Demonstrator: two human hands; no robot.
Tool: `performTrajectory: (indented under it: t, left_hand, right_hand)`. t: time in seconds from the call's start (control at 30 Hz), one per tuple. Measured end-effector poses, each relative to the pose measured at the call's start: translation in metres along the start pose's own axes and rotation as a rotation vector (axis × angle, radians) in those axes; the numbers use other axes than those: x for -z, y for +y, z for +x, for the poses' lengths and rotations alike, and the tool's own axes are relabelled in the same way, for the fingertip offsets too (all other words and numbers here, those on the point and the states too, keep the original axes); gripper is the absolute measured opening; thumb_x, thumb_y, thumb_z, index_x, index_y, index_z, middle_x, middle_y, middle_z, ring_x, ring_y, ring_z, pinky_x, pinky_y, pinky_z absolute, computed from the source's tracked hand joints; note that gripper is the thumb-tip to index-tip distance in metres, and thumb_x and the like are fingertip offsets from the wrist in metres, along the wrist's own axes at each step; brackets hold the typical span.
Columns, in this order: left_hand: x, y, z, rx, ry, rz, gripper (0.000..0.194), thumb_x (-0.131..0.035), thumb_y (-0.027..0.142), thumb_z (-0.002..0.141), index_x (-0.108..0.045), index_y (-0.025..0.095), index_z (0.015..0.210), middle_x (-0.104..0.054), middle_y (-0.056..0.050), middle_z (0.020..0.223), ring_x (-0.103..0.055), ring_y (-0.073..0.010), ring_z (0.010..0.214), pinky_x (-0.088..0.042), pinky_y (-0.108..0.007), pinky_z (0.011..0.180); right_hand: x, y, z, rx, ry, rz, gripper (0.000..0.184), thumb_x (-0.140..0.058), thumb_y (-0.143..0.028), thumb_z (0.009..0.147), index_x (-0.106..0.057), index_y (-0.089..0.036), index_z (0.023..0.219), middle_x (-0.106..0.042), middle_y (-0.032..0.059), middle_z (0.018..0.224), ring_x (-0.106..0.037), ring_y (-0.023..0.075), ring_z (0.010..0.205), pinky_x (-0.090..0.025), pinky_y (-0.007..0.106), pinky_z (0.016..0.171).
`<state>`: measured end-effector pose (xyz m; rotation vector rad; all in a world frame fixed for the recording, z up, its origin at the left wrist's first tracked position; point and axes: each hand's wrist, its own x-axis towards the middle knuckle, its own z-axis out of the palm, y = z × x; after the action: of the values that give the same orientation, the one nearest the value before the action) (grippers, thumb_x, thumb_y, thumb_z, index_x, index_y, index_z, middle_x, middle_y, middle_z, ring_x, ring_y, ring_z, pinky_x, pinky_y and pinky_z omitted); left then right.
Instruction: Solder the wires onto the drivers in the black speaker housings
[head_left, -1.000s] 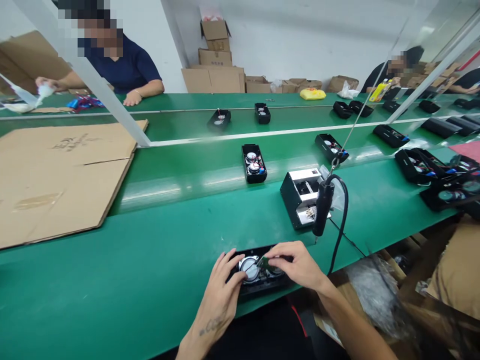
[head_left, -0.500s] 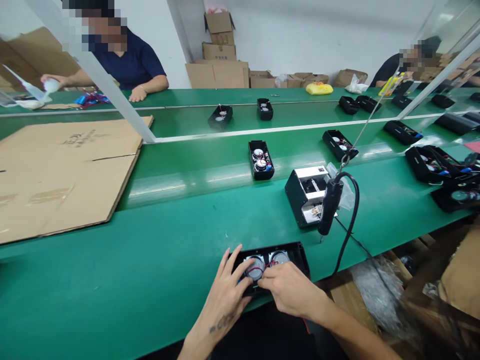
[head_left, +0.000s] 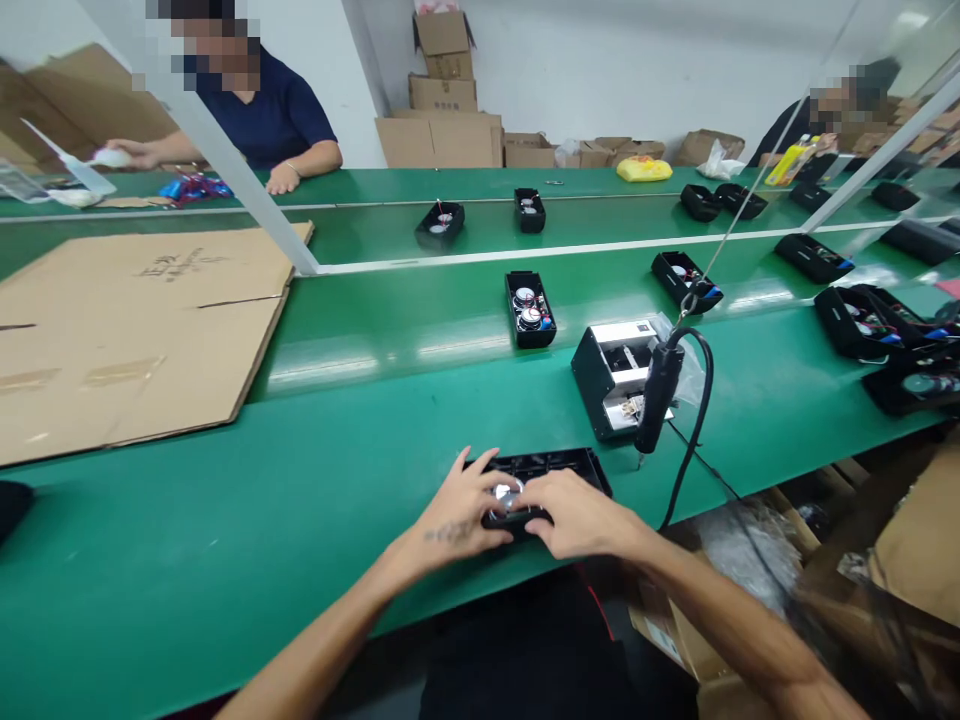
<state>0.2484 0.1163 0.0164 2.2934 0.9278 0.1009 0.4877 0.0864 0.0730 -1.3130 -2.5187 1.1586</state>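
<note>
A black speaker housing lies at the near edge of the bench, its open side up and its long side across my view. My left hand grips its left end, with fingers curled over the rim and thumb at the near wall. My right hand holds the near wall further right, thumb outside and fingers reaching in. Between the hands shows one round silver speaker driver. My right hand hides most of the inside, including the second driver and the wires.
An electric screwdriver hangs on a cord beside a black-and-silver machine. Several other housings, such as one with two drivers, lie along the line. Flattened cardboard covers the left side. Two people sit across the bench.
Both hands and the housing have shifted slightly away from me, and the housing looks tilted. My right thumb has moved to the near wall, and less of the drivers shows.
</note>
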Motion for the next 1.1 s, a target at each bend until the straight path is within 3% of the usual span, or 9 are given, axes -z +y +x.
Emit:
performTrajectory:
  t: [0.13,0.2,0.3,0.6,0.83,0.9,0.97,1.03,1.1]
  left_hand:
    - [0.04,-0.006,0.029,0.033,-0.099,-0.096,0.026,-0.091,0.049,0.076,-0.08,0.025,0.073,-0.076,0.002,0.135,-0.073,-0.0275,0.12,-0.053,-0.04,0.11]
    - [0.049,-0.008,0.037,0.03,-0.126,-0.127,0.033,-0.091,0.051,0.073,-0.076,0.023,0.065,-0.077,0.004,0.13,-0.073,-0.0184,0.098,-0.055,-0.028,0.088]
    - [0.052,-0.008,0.039,0.029,-0.131,-0.174,0.035,-0.091,0.05,0.071,-0.073,0.021,0.063,-0.077,0.003,0.127,-0.07,-0.0159,0.093,-0.051,-0.025,0.079]
    - [0.048,-0.004,0.034,0.049,-0.101,-0.285,0.027,-0.091,0.038,0.068,-0.072,0.018,0.065,-0.074,0.003,0.118,-0.063,-0.0126,0.088,-0.043,-0.026,0.073]
    - [0.038,-0.013,0.034,0.042,-0.066,-0.19,0.032,-0.096,0.046,0.063,-0.074,0.023,0.066,-0.075,0.003,0.112,-0.07,-0.0172,0.093,-0.054,-0.028,0.083]
    - [0.025,-0.012,0.024,0.021,-0.004,-0.115,0.028,-0.097,0.041,0.06,-0.076,0.026,0.069,-0.076,0.001,0.115,-0.073,-0.0269,0.112,-0.058,-0.039,0.1]
    - [0.003,-0.02,0.014,-0.021,0.094,-0.024,0.026,-0.097,0.034,0.059,-0.08,0.031,0.079,-0.079,-0.002,0.119,-0.065,-0.0403,0.137,-0.052,-0.058,0.117]
    - [-0.022,-0.035,0.008,-0.162,0.308,0.183,0.029,-0.098,0.036,0.049,-0.078,0.039,0.069,-0.082,0.002,0.108,-0.069,-0.0461,0.133,-0.058,-0.066,0.11]
    - [-0.043,-0.052,0.007,-0.335,0.404,0.349,0.029,-0.097,0.038,0.05,-0.079,0.046,0.071,-0.085,0.006,0.106,-0.076,-0.0464,0.124,-0.066,-0.064,0.097]
  right_hand:
    - [0.027,0.0,0.02,-0.071,-0.04,-0.098,0.045,-0.077,-0.024,0.085,-0.077,-0.025,0.13,-0.085,0.0074,0.104,-0.079,0.0297,0.097,-0.044,0.031,0.073]
    - [0.03,0.0,0.029,-0.09,-0.045,-0.125,0.041,-0.076,-0.021,0.081,-0.079,-0.023,0.122,-0.084,0.0075,0.097,-0.078,0.0289,0.092,-0.039,0.029,0.066]
    - [0.028,-0.002,0.033,-0.09,-0.035,-0.142,0.035,-0.076,-0.018,0.075,-0.082,-0.021,0.11,-0.083,0.0073,0.088,-0.077,0.0285,0.087,-0.036,0.029,0.063]
    - [0.003,0.003,0.034,-0.099,0.074,-0.184,0.039,-0.078,-0.03,0.083,-0.08,-0.021,0.12,-0.083,0.0075,0.084,-0.078,0.0291,0.086,-0.046,0.034,0.08]
    - [-0.003,0.001,0.023,-0.025,0.145,-0.193,0.04,-0.081,-0.03,0.082,-0.079,-0.023,0.121,-0.083,0.006,0.085,-0.078,0.0288,0.085,-0.051,0.036,0.08]
    - [-0.005,0.01,0.008,0.052,0.419,-0.112,0.042,-0.081,-0.03,0.083,-0.074,-0.023,0.124,-0.083,0.0074,0.099,-0.077,0.028,0.094,-0.056,0.039,0.089]
    - [-0.003,0.029,-0.007,0.02,0.935,-0.042,0.041,-0.076,-0.029,0.089,-0.067,-0.021,0.129,-0.078,0.0118,0.117,-0.073,0.0288,0.109,-0.059,0.043,0.098]
    - [0.007,0.057,-0.019,-0.174,1.412,-0.027,0.043,-0.068,-0.031,0.096,-0.06,-0.019,0.137,-0.071,0.0182,0.131,-0.067,0.033,0.125,-0.058,0.052,0.108]
    - [0.022,0.086,-0.026,-0.368,1.582,0.055,0.048,-0.067,-0.038,0.095,-0.059,-0.018,0.138,-0.068,0.0221,0.135,-0.063,0.0385,0.132,-0.053,0.063,0.114]
